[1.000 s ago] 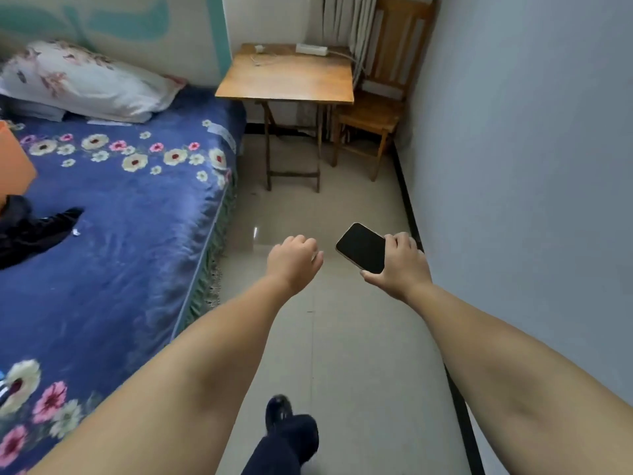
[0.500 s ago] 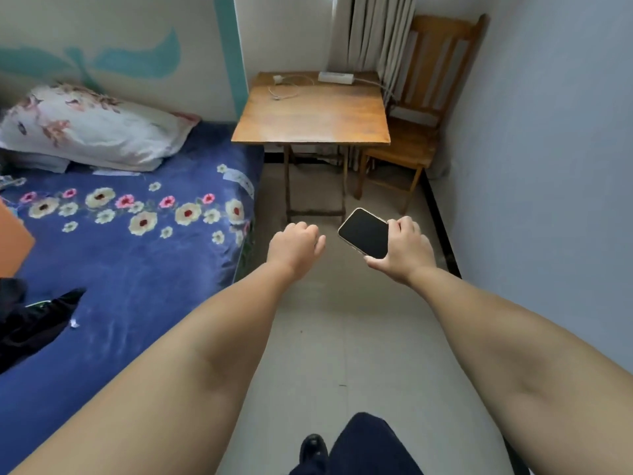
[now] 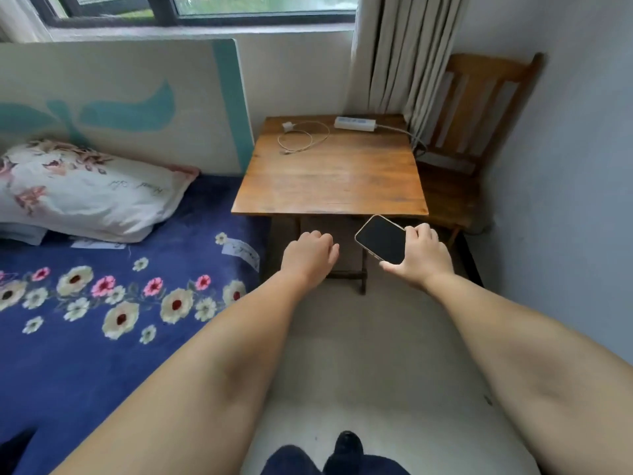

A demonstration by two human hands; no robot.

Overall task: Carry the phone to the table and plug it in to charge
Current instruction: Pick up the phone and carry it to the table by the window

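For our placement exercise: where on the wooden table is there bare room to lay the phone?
The square wooden table is bare across its near half. Its far edge is crowded: coiled white charging cable left, white power strip right.

Single head-worn wide-angle view, looking forward and down from standing height. Both forearms reach out from the lower edge; the worktop (image 3: 329,186) stands just ahead at centre, the bed (image 3: 85,337) to the left, a wall close on the right — floor and one shoe (image 3: 346,450) directly below.

Floral bed (image 3: 102,337), pillow (image 3: 85,193), wooden chair (image 3: 479,108)
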